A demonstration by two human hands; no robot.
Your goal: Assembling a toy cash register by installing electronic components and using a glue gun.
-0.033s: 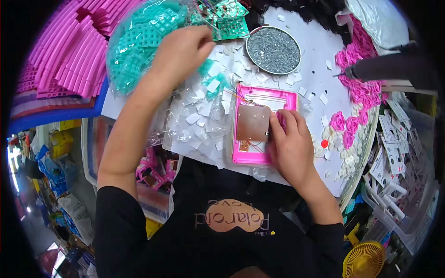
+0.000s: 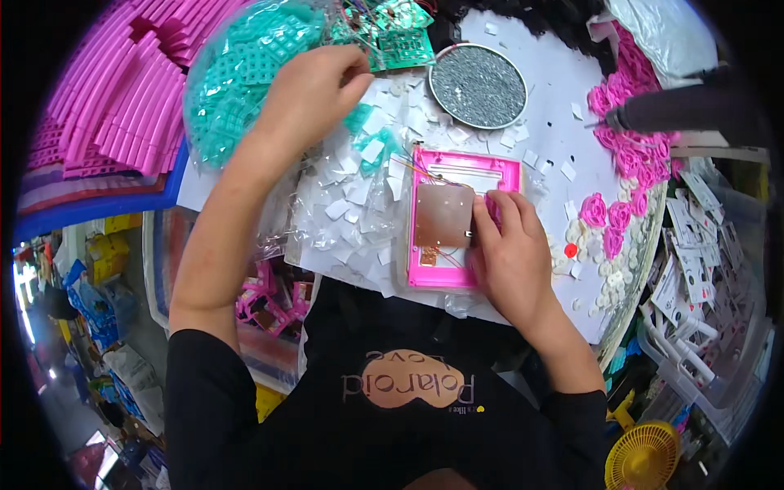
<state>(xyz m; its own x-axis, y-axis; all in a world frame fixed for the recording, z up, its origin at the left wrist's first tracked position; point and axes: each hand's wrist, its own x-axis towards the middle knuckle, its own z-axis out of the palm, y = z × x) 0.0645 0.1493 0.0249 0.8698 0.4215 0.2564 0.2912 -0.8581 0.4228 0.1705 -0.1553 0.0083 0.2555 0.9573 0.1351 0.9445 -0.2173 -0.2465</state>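
My right hand is closed on the right side of a pink plastic casing, its fingers over the rim and against a flat brown circuit board. Thin coloured wires run across the casing's upper part, and a small copper-coloured piece sits near its lower left corner. My left hand is reaching far forward with curled fingers, beside the green circuit boards and a clear bag of teal plastic parts. Its fingertips are hidden, so anything in them does not show.
A round dish of small grey metal pieces stands beyond the casing. White paper bits litter the table. To the right are a dark power screwdriver, pink coiled parts and white discs. Pink strips are stacked far left.
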